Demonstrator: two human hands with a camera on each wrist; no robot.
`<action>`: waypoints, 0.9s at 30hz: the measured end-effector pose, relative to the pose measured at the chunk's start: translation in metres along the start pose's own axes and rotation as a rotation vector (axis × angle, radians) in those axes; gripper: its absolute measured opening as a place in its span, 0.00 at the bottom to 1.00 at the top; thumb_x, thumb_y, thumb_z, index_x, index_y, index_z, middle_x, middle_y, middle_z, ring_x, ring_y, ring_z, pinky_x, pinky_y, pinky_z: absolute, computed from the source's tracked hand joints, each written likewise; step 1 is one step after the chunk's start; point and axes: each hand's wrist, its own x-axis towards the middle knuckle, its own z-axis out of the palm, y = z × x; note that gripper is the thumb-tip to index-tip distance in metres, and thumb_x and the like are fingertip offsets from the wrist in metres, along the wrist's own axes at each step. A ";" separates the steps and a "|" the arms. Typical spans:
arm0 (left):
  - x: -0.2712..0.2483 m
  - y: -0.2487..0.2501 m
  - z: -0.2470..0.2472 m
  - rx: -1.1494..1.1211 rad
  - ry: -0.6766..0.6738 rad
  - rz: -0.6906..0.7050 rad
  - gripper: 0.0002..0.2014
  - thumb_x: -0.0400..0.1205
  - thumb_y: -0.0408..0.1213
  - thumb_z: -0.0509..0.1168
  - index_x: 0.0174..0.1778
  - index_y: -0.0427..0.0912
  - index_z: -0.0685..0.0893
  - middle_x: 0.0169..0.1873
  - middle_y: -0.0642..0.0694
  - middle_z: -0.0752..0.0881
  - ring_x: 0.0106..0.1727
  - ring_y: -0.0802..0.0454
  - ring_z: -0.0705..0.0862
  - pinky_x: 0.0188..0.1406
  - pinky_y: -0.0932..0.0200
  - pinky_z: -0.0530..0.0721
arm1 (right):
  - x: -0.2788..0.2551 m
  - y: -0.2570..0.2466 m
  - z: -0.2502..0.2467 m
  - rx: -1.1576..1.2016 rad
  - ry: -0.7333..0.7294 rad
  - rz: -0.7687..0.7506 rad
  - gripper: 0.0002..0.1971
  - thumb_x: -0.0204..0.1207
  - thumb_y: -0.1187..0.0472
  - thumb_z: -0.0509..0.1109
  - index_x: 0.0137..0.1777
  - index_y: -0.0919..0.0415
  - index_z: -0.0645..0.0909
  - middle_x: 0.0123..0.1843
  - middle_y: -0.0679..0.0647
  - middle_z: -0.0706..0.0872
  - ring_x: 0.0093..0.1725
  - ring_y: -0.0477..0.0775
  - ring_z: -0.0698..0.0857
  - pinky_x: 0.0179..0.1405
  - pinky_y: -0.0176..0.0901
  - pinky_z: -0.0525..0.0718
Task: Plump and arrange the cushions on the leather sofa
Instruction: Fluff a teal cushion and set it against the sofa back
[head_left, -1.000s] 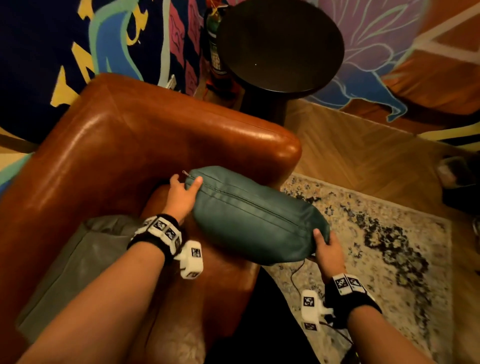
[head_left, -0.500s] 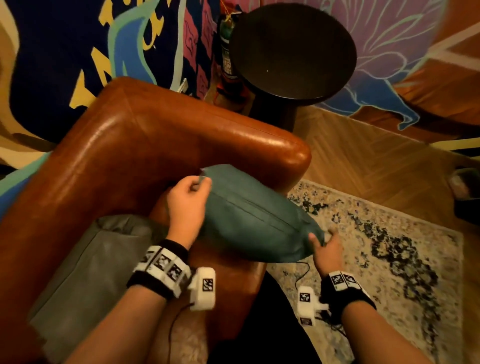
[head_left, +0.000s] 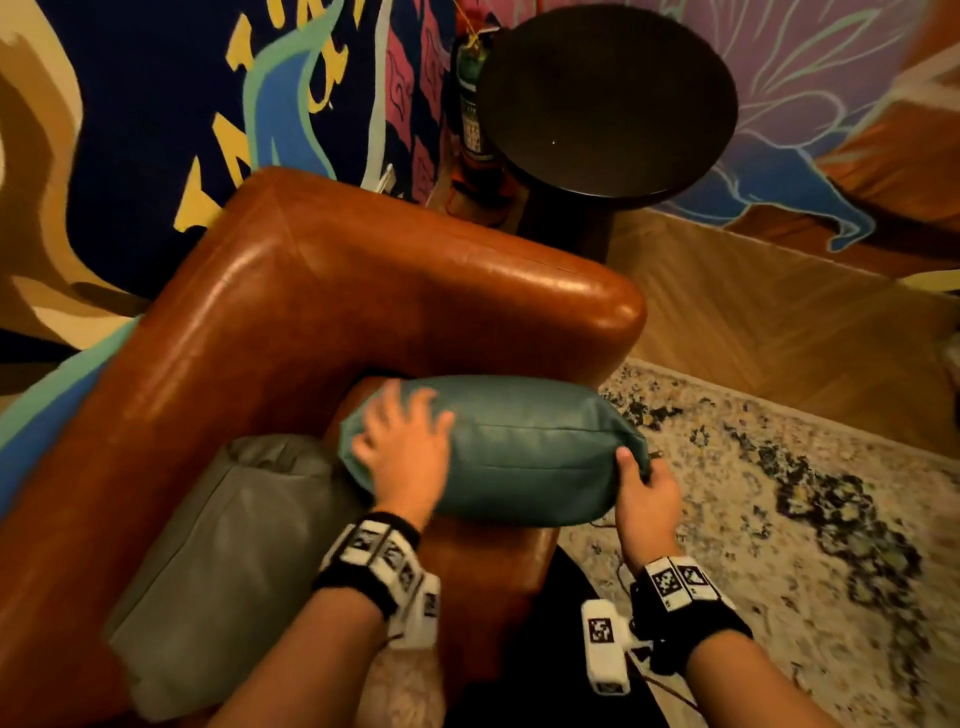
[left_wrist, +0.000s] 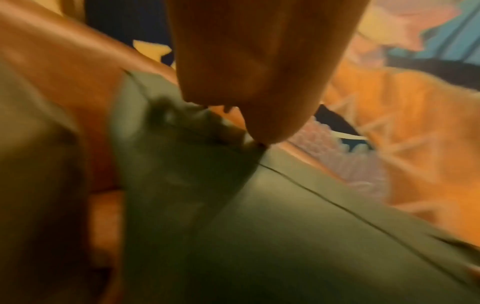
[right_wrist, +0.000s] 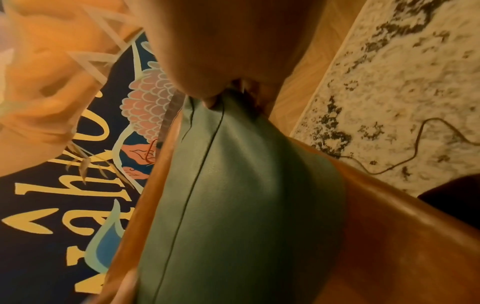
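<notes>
Blurred throughout. The left hand (left_wrist: 259, 67) hangs down from the top centre of the frame, its lowest edge touching the teal cushion (left_wrist: 285, 236), which fills the lower middle and right. A dark seam line runs diagonally across the cushion toward the lower right. Brown leather sofa (left_wrist: 64, 67) shows at upper left. A grey cushion (left_wrist: 31, 164) sits at the left edge.

left wrist view blurred | grey cushion (head_left: 218, 561) half hidden by forearm
</notes>
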 end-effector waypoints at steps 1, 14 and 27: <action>0.010 -0.023 -0.003 -0.007 0.021 -0.148 0.24 0.82 0.59 0.64 0.71 0.52 0.78 0.75 0.38 0.75 0.73 0.33 0.74 0.64 0.31 0.75 | 0.001 0.003 -0.002 0.016 -0.021 0.004 0.18 0.83 0.51 0.69 0.36 0.62 0.74 0.33 0.57 0.79 0.35 0.57 0.76 0.31 0.47 0.72; 0.095 -0.119 -0.047 -0.387 0.139 -0.230 0.26 0.86 0.52 0.65 0.30 0.35 0.82 0.28 0.33 0.85 0.35 0.34 0.86 0.41 0.44 0.80 | -0.008 -0.102 -0.040 -0.099 -0.489 -0.294 0.15 0.80 0.49 0.73 0.35 0.56 0.82 0.27 0.46 0.82 0.29 0.44 0.79 0.32 0.41 0.74; -0.059 -0.061 0.000 -1.193 -0.155 -0.469 0.23 0.90 0.37 0.60 0.80 0.51 0.62 0.65 0.55 0.80 0.54 0.72 0.86 0.41 0.78 0.82 | -0.073 -0.159 0.225 -0.220 -0.983 0.019 0.14 0.77 0.59 0.74 0.32 0.59 0.76 0.26 0.59 0.81 0.28 0.60 0.86 0.46 0.70 0.90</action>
